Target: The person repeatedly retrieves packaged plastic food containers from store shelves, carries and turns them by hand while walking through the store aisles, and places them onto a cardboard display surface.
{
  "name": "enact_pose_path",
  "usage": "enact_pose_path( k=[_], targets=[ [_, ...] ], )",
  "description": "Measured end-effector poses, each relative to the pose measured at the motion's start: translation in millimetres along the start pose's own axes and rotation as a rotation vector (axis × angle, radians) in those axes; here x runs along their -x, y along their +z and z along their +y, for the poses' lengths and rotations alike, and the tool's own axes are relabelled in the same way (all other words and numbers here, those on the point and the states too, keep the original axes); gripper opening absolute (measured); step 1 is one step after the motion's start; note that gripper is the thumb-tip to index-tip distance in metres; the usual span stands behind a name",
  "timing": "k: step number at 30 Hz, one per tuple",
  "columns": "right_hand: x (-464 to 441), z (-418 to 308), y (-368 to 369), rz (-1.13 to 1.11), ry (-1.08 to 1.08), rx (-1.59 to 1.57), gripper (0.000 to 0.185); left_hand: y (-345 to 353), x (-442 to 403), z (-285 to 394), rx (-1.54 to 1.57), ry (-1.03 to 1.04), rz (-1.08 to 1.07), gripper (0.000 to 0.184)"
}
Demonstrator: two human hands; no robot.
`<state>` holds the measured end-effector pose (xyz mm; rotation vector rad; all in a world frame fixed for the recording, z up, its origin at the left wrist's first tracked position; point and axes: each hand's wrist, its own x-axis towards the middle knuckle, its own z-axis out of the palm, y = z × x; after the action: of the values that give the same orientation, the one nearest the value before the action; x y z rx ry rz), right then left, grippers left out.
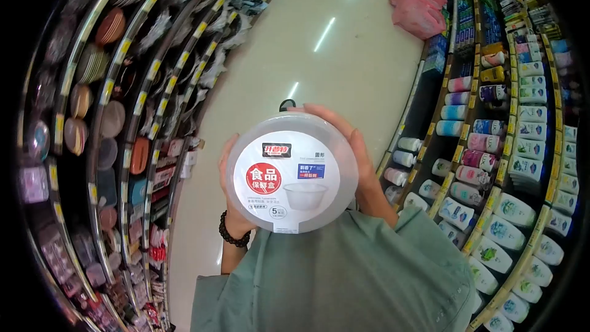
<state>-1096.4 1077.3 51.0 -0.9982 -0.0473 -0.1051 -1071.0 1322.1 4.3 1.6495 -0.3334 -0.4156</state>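
A round, clear plastic food storage container [335, 128] with a white printed label on its lid is held up in front of my chest. My left hand [235, 212] grips its left side, fingers mostly hidden behind the rim; a dark beaded bracelet [233, 233] circles that wrist. My right hand [365, 163] wraps around the right and upper edge, with fingers along the top rim. The label faces up toward me and shows a red circle and a picture of a bowl.
Shelves on the left hold bowls, plates [92, 63] and boxed goods. On the right, shelves carry several rows of bottles [491, 253]. Pink plastic bags [420, 6] sit by the far right shelf. A pale tiled floor [276, 55] runs between them.
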Motion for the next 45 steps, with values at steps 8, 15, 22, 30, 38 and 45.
enact_pose_path(
  k=[8, 15, 22, 30, 38, 45],
  targets=[
    [-154.0, -25.8, -67.1, 0.394, 0.216, 0.271, 0.049, 3.4, -213.2, 41.0, 0.025, 0.174, -0.121, 0.116],
    [-231.7, -58.5, -108.5, 0.636, 0.131, 0.171, 0.046, 10.8, -369.3, 66.9, -0.079, 0.269, -0.363, 0.107],
    [-288.2, -55.7, -201.8, 0.72, 0.057, 0.119, 0.041, 64.2, -486.9, 63.0, -0.054, 0.142, -0.512, 0.099],
    [-416.4, -93.3, -324.8, 0.712, -0.001, 0.065, 0.038, 137.4, -648.7, 80.3, 0.093, -0.019, -0.553, 0.101],
    [-570.9, -187.9, -436.9, 0.632, -0.126, 0.292, 0.041, 191.6, -832.7, 104.8, -0.072, 0.235, -0.458, 0.11],
    [-636.0, -231.5, -523.5, 0.849, 0.061, 0.104, 0.046, 274.5, -945.7, 76.0, 0.015, 0.102, -0.504, 0.11]
  ],
)
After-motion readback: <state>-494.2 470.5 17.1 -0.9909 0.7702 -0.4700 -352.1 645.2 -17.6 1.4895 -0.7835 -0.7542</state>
